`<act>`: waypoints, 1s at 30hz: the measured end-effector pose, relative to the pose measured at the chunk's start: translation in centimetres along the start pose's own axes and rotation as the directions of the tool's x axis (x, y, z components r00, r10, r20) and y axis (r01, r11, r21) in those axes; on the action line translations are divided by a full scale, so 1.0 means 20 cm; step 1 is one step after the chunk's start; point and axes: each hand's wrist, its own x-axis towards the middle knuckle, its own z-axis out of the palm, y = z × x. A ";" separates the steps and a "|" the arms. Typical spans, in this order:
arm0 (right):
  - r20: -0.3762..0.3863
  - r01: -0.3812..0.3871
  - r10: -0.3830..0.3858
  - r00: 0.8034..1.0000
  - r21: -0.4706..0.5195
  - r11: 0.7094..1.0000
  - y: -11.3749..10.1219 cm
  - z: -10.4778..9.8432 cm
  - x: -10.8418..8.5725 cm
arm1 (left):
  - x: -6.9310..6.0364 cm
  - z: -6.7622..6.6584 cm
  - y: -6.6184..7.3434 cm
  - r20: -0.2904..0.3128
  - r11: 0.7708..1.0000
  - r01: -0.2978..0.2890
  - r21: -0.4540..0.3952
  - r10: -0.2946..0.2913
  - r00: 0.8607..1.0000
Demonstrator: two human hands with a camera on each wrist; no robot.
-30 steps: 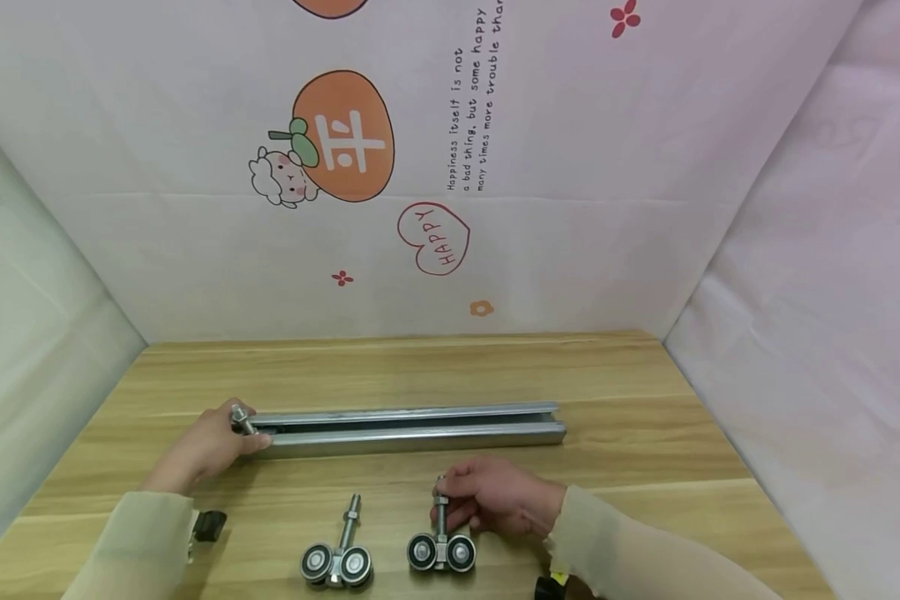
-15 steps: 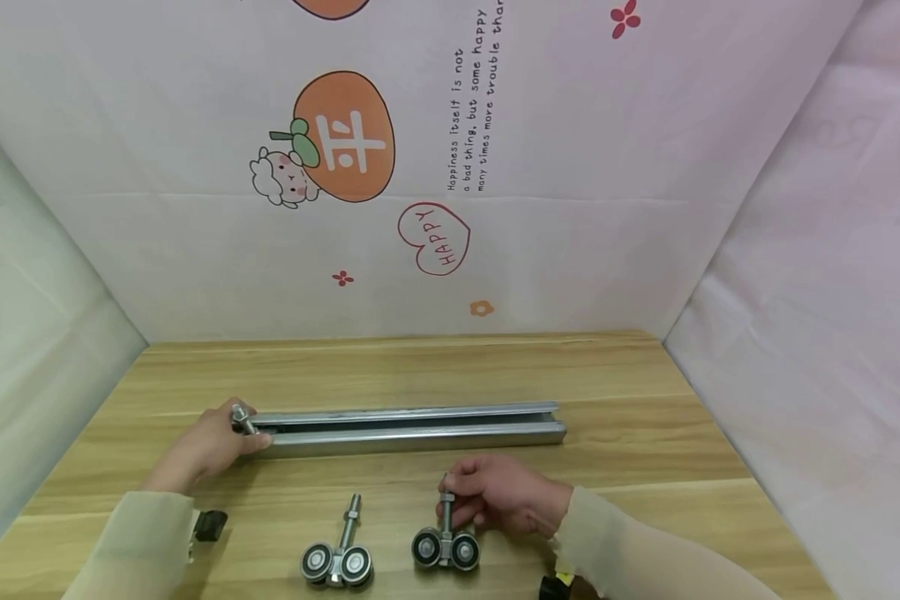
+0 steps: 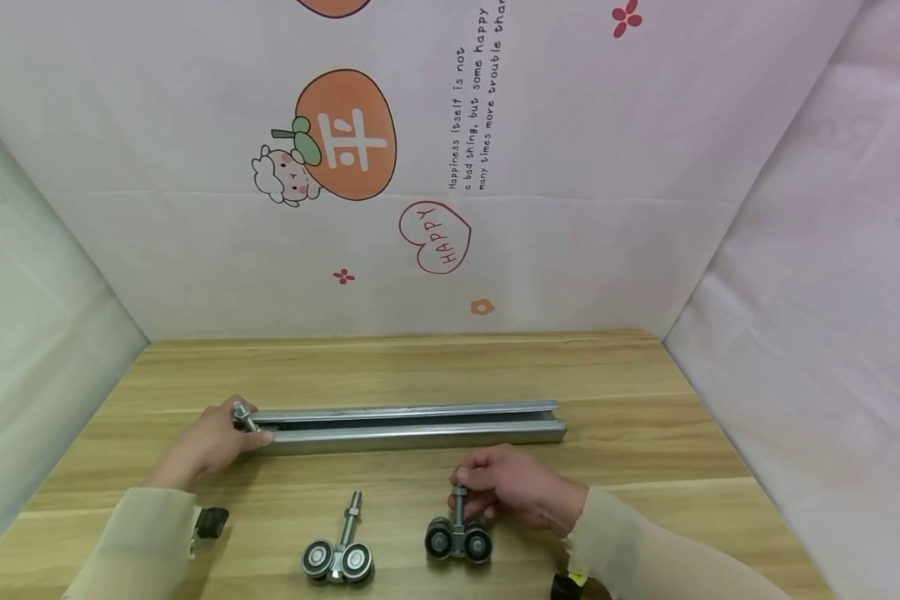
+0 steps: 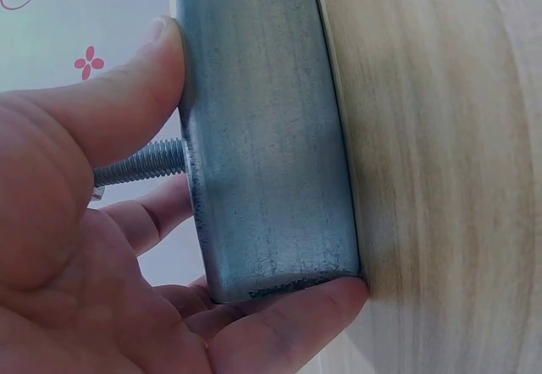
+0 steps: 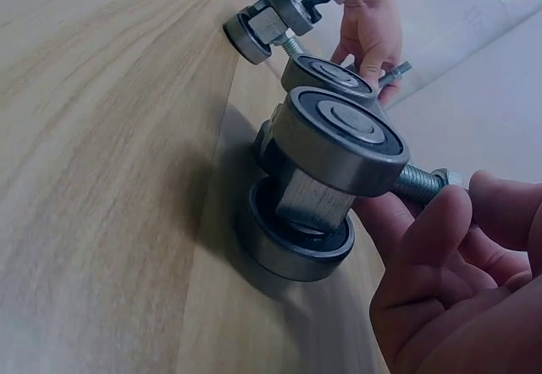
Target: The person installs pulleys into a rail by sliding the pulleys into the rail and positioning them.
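Note:
A silver C-shaped steel track [image 3: 420, 437] lies slot-up across the table. My left hand [image 3: 213, 437] holds its left end, thumb on the top edge and fingertips at the end face in the left wrist view. Between thumb and fingers, a threaded bolt [image 4: 152, 162] stands out of the slot; whatever it joins inside is hidden. My right hand [image 3: 521, 483] pinches the bolt of a roller trolley [image 3: 459, 542] near its upper end, wheels hanging down. In the right wrist view its bearing wheels [image 5: 347, 133] appear just off the wood. A second roller trolley [image 3: 337, 562] lies to its left.
The wood-grain table [image 3: 615, 392] ends at a printed white cloth backdrop [image 3: 570, 250], with white cloth at both sides. A black wrist device [image 3: 212, 522] sits under the left sleeve, another [image 3: 567, 586] under the right.
My right hand has carried its roller trolley slightly right and away from me, toward the track. The left hand, the track and the other trolley stay where they were.

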 end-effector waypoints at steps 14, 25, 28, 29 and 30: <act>-0.052 0.076 -0.083 0.995 -0.112 0.991 -0.02 -0.04 -0.07 | 0.00 0.00 -0.01 0.009 1.000 0.010 0.013 -0.010 1.000; -0.082 0.125 -0.148 0.986 -0.235 0.964 -0.06 -0.07 -0.11 | 0.01 0.01 -0.01 0.011 1.000 0.005 0.007 -0.005 1.000; -0.091 0.144 -0.174 0.981 -0.272 0.952 -0.06 -0.08 -0.12 | 0.00 0.00 0.00 0.009 1.000 0.002 0.009 -0.002 1.000; -0.092 0.150 -0.184 0.979 -0.292 0.945 -0.07 -0.09 -0.12 | 0.00 0.00 0.00 0.009 1.000 0.001 0.012 -0.001 1.000; -0.092 0.152 -0.190 0.978 -0.314 0.937 -0.07 -0.10 -0.13 | 0.00 0.00 0.00 0.009 1.000 0.001 0.011 -0.001 1.000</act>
